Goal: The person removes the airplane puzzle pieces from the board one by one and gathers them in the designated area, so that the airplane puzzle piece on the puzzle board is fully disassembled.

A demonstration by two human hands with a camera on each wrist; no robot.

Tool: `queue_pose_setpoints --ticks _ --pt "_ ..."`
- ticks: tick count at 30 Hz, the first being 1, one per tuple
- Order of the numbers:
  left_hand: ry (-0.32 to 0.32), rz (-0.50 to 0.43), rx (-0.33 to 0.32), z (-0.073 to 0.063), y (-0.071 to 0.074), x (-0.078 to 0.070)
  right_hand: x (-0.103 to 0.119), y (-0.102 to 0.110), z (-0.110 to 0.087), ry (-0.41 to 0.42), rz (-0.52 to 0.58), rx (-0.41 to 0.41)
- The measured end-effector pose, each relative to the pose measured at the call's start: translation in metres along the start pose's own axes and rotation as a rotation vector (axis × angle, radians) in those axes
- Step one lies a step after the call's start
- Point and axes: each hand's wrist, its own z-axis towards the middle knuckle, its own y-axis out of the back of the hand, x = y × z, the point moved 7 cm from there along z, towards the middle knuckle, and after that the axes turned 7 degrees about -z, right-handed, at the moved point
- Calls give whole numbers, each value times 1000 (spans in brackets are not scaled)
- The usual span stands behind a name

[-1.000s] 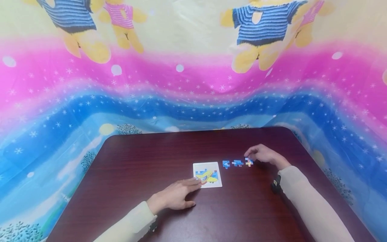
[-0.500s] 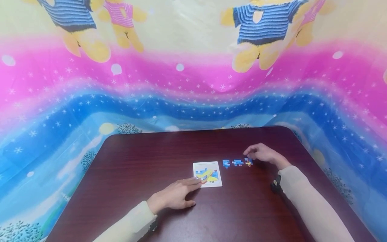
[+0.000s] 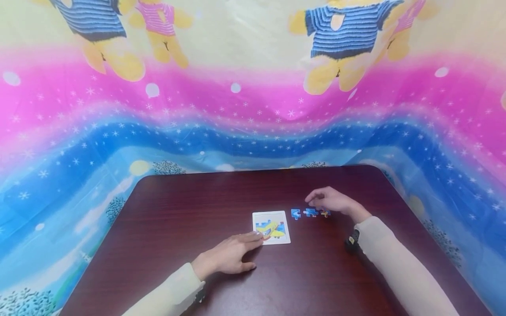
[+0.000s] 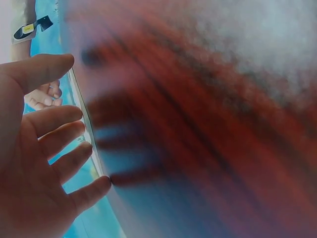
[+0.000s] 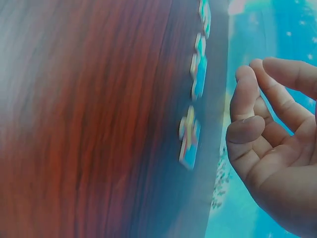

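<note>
My left hand (image 3: 233, 253) lies flat with fingers extended, its fingertips resting on the lower left of a square white puzzle tray (image 3: 272, 215). Inside that tray is a partly assembled picture of a yellow aeroplane on blue. Three loose jigsaw pieces lie in a row right of it: a blue left piece (image 3: 295, 214), a blue middle piece (image 3: 310, 213), and a blue-and-yellow right piece (image 3: 326, 214). Over the right end of this row hovers my right hand (image 3: 332, 200), partly hiding the right piece. The right wrist view shows its fingers (image 5: 242, 99) loosely bent, with nothing between them.
The dark red-brown wooden table (image 3: 189, 206) has rounded far corners. Behind it and along both sides hangs a colourful curtain (image 3: 237, 105) with printed bears and snowflakes. Dark straps sit at both cuffs.
My right hand has shifted left from beside the right puzzle piece to above the row. That piece stays on the table. The left hand and the tray have kept their places.
</note>
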Motion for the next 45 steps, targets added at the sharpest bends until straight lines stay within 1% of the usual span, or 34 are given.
queue_pose_setpoints --ticks 5,12,14,19,25,29,36,40,45 --pt "-2 1 2 -1 0 -1 16 -10 5 3 7 14" --pt "3 -2 2 -2 0 -2 40 -23 7 67 15 35" --pt "-1 2 0 -2 0 -2 45 -26 7 70 18 39" --pt "-24 9 -8 -3 -1 -3 53 -36 10 70 36 61" --pt "-15 3 2 -3 -1 -3 67 -49 16 79 72 90" --pt "-22 8 -3 -2 -1 -4 76 -57 21 90 101 106" --pt "-23 2 -1 -2 -1 -4 90 -73 26 108 67 119" --pt "-26 0 4 -1 -2 -3 96 -79 27 127 63 130" --pt "-41 8 -7 -2 -2 -3 102 -85 27 134 69 140"
